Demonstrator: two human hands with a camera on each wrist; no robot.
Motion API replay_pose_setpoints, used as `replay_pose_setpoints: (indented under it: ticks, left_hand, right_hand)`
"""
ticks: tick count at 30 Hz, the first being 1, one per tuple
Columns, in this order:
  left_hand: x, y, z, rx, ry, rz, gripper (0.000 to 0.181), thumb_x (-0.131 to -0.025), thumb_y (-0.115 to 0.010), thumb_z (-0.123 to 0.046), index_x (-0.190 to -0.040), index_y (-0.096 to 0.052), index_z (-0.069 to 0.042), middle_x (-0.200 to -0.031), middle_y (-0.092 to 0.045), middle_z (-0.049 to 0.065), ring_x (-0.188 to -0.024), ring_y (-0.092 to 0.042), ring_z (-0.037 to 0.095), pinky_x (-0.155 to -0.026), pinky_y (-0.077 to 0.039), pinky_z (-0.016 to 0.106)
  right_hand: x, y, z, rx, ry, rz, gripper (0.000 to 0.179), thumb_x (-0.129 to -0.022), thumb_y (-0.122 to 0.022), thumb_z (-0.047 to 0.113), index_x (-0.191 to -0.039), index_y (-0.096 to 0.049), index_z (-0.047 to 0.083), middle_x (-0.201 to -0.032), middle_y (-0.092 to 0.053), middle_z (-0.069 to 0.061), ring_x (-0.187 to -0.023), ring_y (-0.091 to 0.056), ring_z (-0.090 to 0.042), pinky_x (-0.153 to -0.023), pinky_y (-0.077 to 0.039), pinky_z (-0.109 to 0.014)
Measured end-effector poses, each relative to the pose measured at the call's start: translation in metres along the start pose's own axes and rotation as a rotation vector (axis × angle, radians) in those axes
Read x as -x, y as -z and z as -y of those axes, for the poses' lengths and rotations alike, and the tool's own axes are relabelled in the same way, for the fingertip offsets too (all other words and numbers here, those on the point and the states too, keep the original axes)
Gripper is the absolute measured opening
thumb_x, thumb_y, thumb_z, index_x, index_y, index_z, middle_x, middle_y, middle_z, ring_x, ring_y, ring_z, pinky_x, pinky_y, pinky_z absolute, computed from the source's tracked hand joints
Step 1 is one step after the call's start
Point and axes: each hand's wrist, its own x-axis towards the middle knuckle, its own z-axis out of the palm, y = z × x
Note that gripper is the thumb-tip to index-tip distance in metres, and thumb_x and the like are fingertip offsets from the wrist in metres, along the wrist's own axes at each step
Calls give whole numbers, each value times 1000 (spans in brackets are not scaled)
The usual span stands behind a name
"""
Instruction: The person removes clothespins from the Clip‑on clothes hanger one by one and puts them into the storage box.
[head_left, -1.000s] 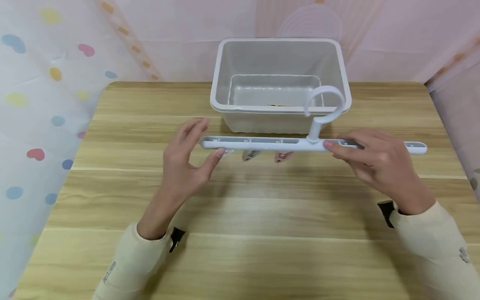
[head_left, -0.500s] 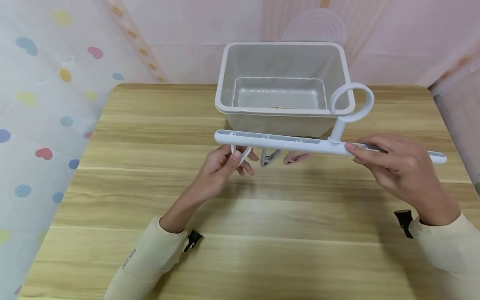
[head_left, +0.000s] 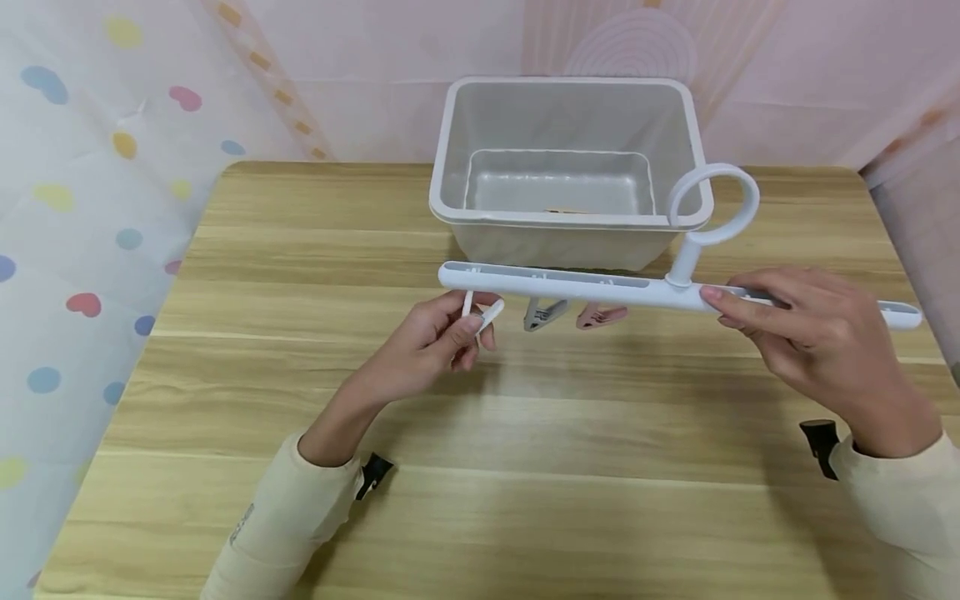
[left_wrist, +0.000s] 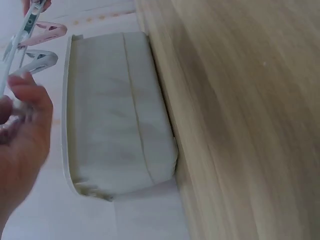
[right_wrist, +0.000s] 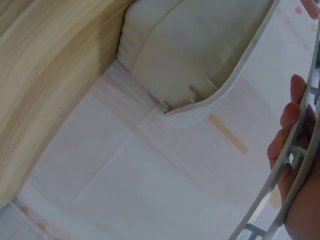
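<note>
A white clip hanger (head_left: 577, 286) with a round hook is held above the table, its left end slightly higher in the head view. My right hand (head_left: 817, 337) grips the bar to the right of the hook. With thumb and fingers, my left hand (head_left: 416, 350) pinches a white clip (head_left: 491, 315) under the bar's left end. A grey clip (head_left: 546, 315) and a pink clip (head_left: 602, 317) hang beside it. The left wrist view shows the pink clip (left_wrist: 50, 32) and grey clip (left_wrist: 42, 61) beyond my blurred fingers. In the right wrist view, fingers (right_wrist: 280, 145) wrap the bar.
Behind the hanger stands a light grey plastic bin (head_left: 566, 246), with a small brownish piece (head_left: 566, 211) on its floor. The wood-grain table (head_left: 525, 467) lies below. Patterned cloth (head_left: 360, 75) covers the walls behind and to the left.
My left hand has gone from the bar's left end to underneath it and now pinches the white clip. The hanger has shifted right and tilted a little, still in my right hand.
</note>
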Motion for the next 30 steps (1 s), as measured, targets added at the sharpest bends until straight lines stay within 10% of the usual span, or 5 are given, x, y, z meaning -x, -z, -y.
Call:
replay_pose_setpoints:
  ticks: [5, 15, 21, 25, 30]
  left_hand:
    - [-1, -2, 0, -235, -49, -180, 20, -101, -56, 2, -117, -63, 13, -82, -67, 20, -59, -58, 15, -53, -48, 22]
    - [-4, -4, 11, -691, -423, -467, 8, -90, -65, 6, -83, -62, 4, -62, -61, 9, -52, -56, 12, -49, -46, 22]
    - [-6, -5, 12, -817, -481, -552, 8, -90, -65, 6, -83, -60, 5, -61, -58, 10, -49, -52, 18, -46, -40, 23]
    - [-7, -6, 10, -670, -432, -477, 5, -92, -65, 7, -88, -62, 7, -65, -62, 12, -51, -55, 16, -48, -46, 21]
    - [-8, -11, 6, -162, -229, -250, 11, -100, -55, 6, -101, -61, 15, -77, -64, 20, -59, -58, 8, -55, -51, 21]
  right_hand:
    - [3, 2, -2, 32, -4, 29, 28, -103, -55, 42, -114, -79, 32, -79, -73, -16, -61, -55, -28, -62, -35, -28]
    - [4, 1, -1, 28, -9, 24, 28, -104, -54, 42, -114, -79, 33, -78, -72, -15, -64, -57, -29, -65, -37, -31]
    - [3, 1, -1, 33, -5, 18, 27, -104, -54, 41, -114, -79, 34, -78, -72, -15, -62, -55, -28, -65, -37, -32]
    - [2, 2, -1, 40, -6, 13, 27, -103, -55, 42, -115, -78, 35, -77, -71, -15, -61, -53, -27, -64, -35, -30]
    - [1, 2, 0, 15, 4, 20, 27, -103, -55, 41, -116, -78, 34, -77, -71, -15, -59, -47, -21, -61, -33, -26]
